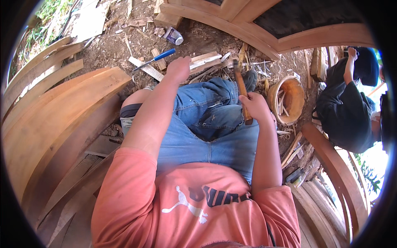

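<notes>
My left hand [179,70] is closed at the near end of a pale strip of wood [205,62] lying low over the ground; its fingertips are hidden. In my right hand [256,106] is a hammer [240,82], gripped by its wooden handle above my right thigh. The hammer's dark head points away from me, close to the far end of the strip. Beside my left hand, a blue-handled tool with a thin metal shaft [164,54] rests across wood scraps.
Long curved boards [70,124] are stacked at my left. A round tub [273,99] with wood sticks stands at right. A white-and-purple can [173,36] lies ahead, before a wooden frame [256,33]. Another person [345,103] sits at far right, near a curved beam [335,169].
</notes>
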Motion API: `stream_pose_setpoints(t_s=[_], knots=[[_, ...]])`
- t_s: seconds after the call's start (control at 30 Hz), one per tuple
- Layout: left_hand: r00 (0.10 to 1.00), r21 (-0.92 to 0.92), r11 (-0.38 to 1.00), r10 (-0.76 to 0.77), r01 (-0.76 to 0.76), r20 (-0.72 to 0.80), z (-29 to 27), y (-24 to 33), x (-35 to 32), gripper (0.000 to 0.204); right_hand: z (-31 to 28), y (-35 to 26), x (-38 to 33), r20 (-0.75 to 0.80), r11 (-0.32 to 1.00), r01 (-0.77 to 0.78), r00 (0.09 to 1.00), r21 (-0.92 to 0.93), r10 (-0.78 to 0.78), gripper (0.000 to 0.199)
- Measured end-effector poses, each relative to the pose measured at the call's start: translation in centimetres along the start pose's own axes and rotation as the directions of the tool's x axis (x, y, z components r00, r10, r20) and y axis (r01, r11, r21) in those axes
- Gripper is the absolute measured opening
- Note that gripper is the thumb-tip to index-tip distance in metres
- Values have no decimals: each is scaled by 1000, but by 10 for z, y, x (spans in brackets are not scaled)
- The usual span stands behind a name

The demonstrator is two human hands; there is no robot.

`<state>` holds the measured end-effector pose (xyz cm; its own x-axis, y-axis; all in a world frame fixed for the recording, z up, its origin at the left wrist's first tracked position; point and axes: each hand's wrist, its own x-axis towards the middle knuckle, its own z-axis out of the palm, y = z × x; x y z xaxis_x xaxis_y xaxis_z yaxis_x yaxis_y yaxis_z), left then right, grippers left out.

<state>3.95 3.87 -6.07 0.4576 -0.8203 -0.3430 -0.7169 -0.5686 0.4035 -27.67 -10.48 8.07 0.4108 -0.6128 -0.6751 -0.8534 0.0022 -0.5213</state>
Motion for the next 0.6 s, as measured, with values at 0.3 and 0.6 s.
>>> stream_pose_setpoints(t_s=[0.3, 0.6], knots=[[991, 71, 997, 40, -32, -128, 5, 7, 8, 24, 41, -10, -26, 43, 773, -68, 998, 631, 52, 47], [996, 71, 997, 24, -17, -88, 12, 4, 10, 24, 86, -42, -11, -136, 908, 233, 946, -349, -295, 44]])
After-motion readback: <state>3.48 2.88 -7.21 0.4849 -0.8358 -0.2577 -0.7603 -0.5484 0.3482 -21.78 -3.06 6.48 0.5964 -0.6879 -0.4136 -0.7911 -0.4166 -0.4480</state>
